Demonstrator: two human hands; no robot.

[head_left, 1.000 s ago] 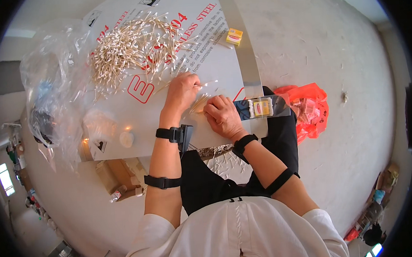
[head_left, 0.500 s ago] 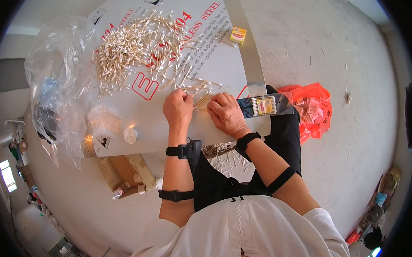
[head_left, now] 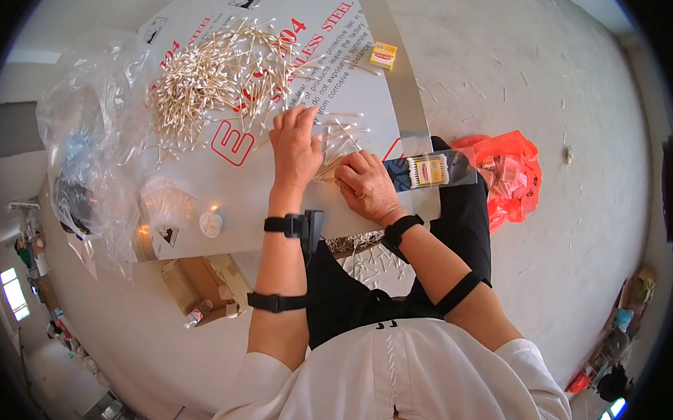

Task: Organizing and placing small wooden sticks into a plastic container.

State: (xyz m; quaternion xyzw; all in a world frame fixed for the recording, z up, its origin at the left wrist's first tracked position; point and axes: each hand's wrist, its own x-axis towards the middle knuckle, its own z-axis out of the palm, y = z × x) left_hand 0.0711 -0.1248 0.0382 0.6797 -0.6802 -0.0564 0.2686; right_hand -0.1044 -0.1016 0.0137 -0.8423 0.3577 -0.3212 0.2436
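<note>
Stretched out over the table, my left hand (head_left: 296,152) has its fingers forward and its thumb apart, at the near edge of the loose cotton swabs. Curled fingers on my right hand (head_left: 367,186) close on a small bundle of cotton swabs (head_left: 327,170), whose sticks poke out to the left. Between and beyond the hands lie a few single swabs (head_left: 342,124). A large heap of cotton swabs (head_left: 196,88) spreads over the far left of the table. Right of my right hand lies a clear pack of swabs (head_left: 428,170) with a yellow label.
A small yellow box (head_left: 383,55) stands near the table's right edge. Crumpled clear plastic (head_left: 93,138) covers the left side, near a round white container (head_left: 212,223). A red bag (head_left: 511,176) holds packs at right; a cardboard box (head_left: 197,287) sits below the table (head_left: 254,206).
My left hand has moved forward from beside the bundle, and its fingers have straightened out. My right hand has stayed nearly in place with the swabs.
</note>
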